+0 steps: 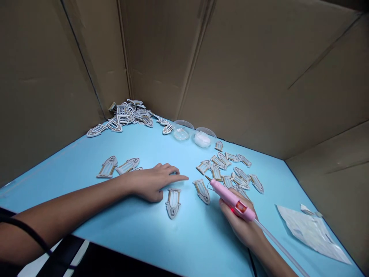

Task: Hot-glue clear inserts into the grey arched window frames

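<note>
Left hand (155, 181) is released: palm down low over the table, index finger stretched to the right, other fingers loosely curled, no grip on anything. Its thumb is just beside an arched frame piece (173, 204) lying flat, rounded end toward the person. Can't tell if they touch.

Right hand (240, 223) is grasping a pink pen-shaped tool (229, 197), with a thin pointed tip, a small orange-red window in the body and a pale cord (281, 246) off the back end. Red glow near the fingers. Tip points up-left, near the closest frames of the right-hand cluster (242, 175). Can't tell if it's in contact with any.

Second arched frame (201, 191) lies tilted between the two hands, below the tip. Two more frames (108, 167) sit beyond the left forearm, a third partly hidden by the hand.

Back left corner: heap of similar frames (125, 115). Along the back edge: two clear dishes (184, 124), left one with clear stuff, right one with white. Crumpled plastic bag (311, 231) on the far right. Light blue tabletop (201, 238), cardboard walls (245, 69) around.
</note>
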`<state>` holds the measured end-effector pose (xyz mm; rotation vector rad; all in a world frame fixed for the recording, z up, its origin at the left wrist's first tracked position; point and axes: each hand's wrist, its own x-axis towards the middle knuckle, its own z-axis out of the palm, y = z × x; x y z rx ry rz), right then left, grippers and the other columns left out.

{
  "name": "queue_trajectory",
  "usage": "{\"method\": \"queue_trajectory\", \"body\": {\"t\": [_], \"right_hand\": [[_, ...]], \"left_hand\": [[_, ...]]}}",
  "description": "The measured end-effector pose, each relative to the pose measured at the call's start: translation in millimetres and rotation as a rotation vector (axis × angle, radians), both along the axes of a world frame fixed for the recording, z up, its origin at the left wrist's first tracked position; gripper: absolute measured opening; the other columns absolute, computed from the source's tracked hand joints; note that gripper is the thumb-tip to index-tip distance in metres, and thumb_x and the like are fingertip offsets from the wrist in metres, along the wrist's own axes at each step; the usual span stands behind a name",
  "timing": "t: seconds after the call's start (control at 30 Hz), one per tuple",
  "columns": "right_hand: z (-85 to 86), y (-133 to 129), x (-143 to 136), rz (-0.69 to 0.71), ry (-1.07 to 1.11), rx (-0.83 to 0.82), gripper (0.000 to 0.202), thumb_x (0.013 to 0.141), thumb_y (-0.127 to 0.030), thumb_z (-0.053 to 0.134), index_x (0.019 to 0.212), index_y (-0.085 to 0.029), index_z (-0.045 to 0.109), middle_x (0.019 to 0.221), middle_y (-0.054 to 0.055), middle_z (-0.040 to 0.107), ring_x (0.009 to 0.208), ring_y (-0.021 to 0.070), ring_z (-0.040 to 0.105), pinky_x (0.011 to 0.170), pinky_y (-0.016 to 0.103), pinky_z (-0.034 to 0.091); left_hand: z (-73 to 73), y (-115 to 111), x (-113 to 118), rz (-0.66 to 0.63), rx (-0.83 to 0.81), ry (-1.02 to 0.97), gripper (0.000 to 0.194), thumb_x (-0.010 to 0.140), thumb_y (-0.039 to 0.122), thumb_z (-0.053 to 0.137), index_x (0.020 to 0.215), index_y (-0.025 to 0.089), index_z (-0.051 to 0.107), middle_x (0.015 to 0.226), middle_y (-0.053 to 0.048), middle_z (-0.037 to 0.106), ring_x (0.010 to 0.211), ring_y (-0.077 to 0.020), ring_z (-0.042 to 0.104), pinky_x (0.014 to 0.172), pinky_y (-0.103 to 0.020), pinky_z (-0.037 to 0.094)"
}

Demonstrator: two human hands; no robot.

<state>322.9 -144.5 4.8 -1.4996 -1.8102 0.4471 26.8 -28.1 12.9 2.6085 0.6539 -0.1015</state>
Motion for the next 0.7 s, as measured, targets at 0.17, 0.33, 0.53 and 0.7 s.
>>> {"method": "queue_trajectory", "body": {"t": [0.17,0.33,0.53,0.7], "right_hand": [[1.9,0.3,1.3,0.008,-0.015,-0.009,0.029,0.091,-0.030,0.055,0.065,-0.023,0.046,0.062,-0.002,0.051,0.051,0.0118,0.051,0.048,0.024,0.042],[1.1,-0.4,3.3,0.004,-0.017,0.005,0.028,0.091,-0.031,0.056,0.065,-0.023,0.046,0.062,-0.002,0.051,0.052,0.0122,0.052,0.049,0.024,0.043],[0.2,-0.9,1.5,0.004,-0.019,0.014,0.030,0.090,-0.030,0.056,0.064,-0.023,0.044,0.061,-0.002,0.050,0.050,0.0119,0.050,0.048,0.024,0.041],[1.0,-1.5,0.0,0.025,-0.005,0.016,0.028,0.091,-0.027,0.056,0.066,-0.023,0.044,0.062,-0.003,0.049,0.051,0.0113,0.049,0.048,0.023,0.041]], "left_hand": [[-5.8,-2.1,5.7,-0.067,0.008,-0.047,0.051,0.084,0.014,0.062,0.129,0.035,0.071,0.151,-0.009,0.051,0.141,-0.0343,0.046,0.113,-0.050,0.039],[-6.8,12.3,3.4,0.260,0.147,0.037,0.034,0.089,0.041,0.072,0.113,0.018,0.069,0.121,-0.013,0.064,0.117,-0.0329,0.057,0.100,-0.042,0.045],[7.4,14.9,-5.1,0.364,0.119,0.132,0.066,0.069,0.064,0.089,0.110,0.019,0.063,0.110,-0.010,0.066,0.105,-0.0319,0.059,0.084,-0.037,0.044],[20.1,17.7,-15.6,0.260,0.041,0.183,0.025,0.079,0.039,0.083,0.080,0.021,0.065,0.093,-0.004,0.066,0.098,-0.0263,0.061,0.073,-0.033,0.039]]}}
